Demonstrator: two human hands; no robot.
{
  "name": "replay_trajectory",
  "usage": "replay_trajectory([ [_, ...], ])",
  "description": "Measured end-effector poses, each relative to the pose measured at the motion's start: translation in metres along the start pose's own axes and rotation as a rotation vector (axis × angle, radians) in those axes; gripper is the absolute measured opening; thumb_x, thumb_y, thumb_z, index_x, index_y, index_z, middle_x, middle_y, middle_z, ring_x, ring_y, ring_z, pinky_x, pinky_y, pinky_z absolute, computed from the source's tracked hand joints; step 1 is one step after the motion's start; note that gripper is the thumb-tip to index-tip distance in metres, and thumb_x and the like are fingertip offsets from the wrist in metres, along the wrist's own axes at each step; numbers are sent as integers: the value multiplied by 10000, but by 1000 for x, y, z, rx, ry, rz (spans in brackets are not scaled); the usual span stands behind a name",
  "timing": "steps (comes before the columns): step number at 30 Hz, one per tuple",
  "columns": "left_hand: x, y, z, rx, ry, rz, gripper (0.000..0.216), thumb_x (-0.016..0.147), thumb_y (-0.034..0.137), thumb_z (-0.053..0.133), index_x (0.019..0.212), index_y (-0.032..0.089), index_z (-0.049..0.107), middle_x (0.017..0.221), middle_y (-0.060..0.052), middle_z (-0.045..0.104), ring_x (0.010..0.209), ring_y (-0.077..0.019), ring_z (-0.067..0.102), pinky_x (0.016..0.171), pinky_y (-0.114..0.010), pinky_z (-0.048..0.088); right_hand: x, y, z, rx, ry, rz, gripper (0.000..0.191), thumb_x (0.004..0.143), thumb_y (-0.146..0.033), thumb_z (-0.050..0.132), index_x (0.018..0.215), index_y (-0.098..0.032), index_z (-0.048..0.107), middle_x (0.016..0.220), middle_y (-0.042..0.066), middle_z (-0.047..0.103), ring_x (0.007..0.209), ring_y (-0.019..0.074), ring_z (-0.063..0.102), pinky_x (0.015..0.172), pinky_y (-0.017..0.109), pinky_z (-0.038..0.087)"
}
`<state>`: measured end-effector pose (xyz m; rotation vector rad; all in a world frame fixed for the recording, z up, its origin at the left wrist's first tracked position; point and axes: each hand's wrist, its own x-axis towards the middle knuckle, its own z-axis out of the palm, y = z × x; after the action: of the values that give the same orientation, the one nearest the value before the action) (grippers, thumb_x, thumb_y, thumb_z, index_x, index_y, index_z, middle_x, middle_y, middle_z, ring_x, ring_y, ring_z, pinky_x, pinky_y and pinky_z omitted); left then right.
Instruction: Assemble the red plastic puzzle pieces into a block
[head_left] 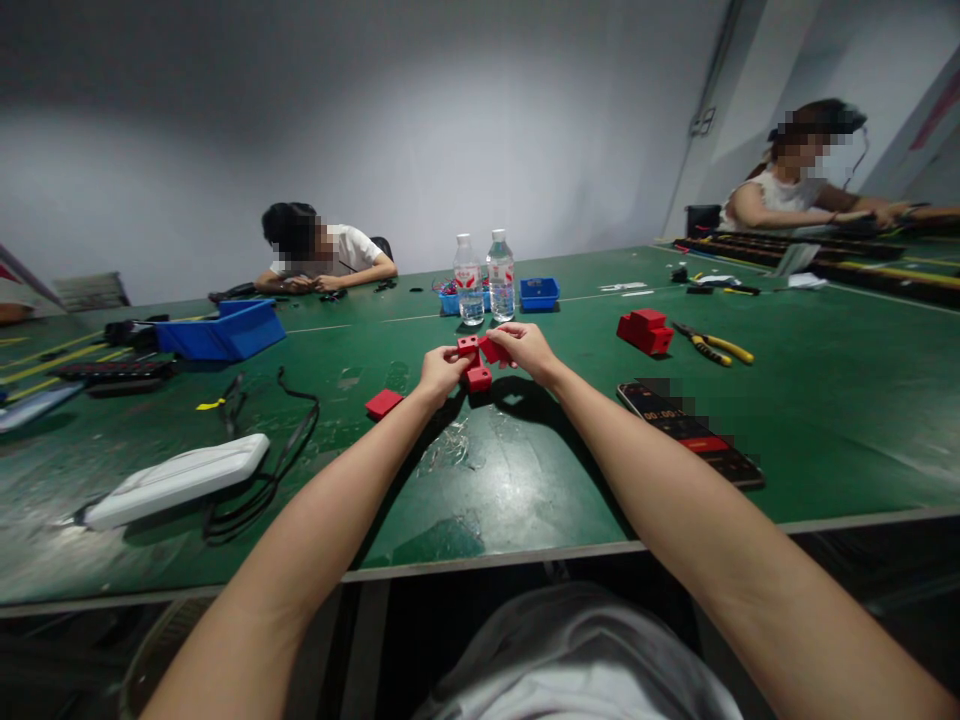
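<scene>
Before two clear plastic bottles on the glossy, scuffed green tabletop, the left hand grips a stepped red block with round holes; the right hand pinches a flat-faced red piece beside its top.

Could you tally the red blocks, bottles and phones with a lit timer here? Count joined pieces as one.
Red blocks: 4 (stepped block in the left hand, tilted block in the right hand, flat block, bulky block beside the pliers)
Bottles: 2
Phone: 1
Total: 7
</scene>
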<state>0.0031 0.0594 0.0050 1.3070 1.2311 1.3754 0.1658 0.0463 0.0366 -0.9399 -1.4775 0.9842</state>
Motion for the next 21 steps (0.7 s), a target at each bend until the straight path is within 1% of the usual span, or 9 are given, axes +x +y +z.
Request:
replay_trajectory([
  [2,-1,0,1,13,2,-44,409,667,264,807,987,113,602,706,-34,679,629,-153,654,680,-294,524,0,1,1,12,-18,-26,335,738,-483,690,715,-150,657,492,-36,552,419,80,471,389,201,344],
  [5,-4,0,4,8,-3,-80,446,786,281,728,1127,127,486,734,-29,671,588,-138,646,641,-289,528,0,2,2,11,-29,-26,373,724,-525,681,736,-152,671,519,-29,562,431,82,454,406,214,349],
  [8,-5,1,6,-9,-11,-88,425,835,274,679,1153,137,433,753,-21,664,585,-130,644,643,-284,531,1,5,3,-9,-22,-63,345,706,-494,689,740,-151,672,571,-24,590,478,81,464,456,213,377],
  [12,-5,0,7,0,-8,-91,350,863,219,638,1140,140,441,740,-8,658,604,-121,644,670,-273,529,2,9,2,-71,-42,-106,288,710,-440,664,752,-155,668,622,-20,617,543,90,491,516,210,388],
  [15,-5,1,7,7,-1,-91,354,858,192,640,1155,131,457,742,-9,662,603,-116,640,684,-272,526,3,11,2,-130,-45,-119,260,715,-412,642,752,-157,673,619,-22,609,563,104,503,551,227,397],
  [19,-4,0,7,16,7,-79,339,864,218,637,1155,111,499,722,-10,657,575,-104,620,664,-251,510,4,12,3,-161,0,-168,206,699,-348,647,779,-160,674,683,-17,629,611,109,523,626,244,425],
  [21,-2,-2,6,34,20,-81,324,863,229,639,1141,103,530,701,-8,656,565,-105,616,653,-245,503,4,12,3,-140,2,-175,225,677,-336,674,818,-161,663,706,-21,627,612,103,522,631,244,430],
])
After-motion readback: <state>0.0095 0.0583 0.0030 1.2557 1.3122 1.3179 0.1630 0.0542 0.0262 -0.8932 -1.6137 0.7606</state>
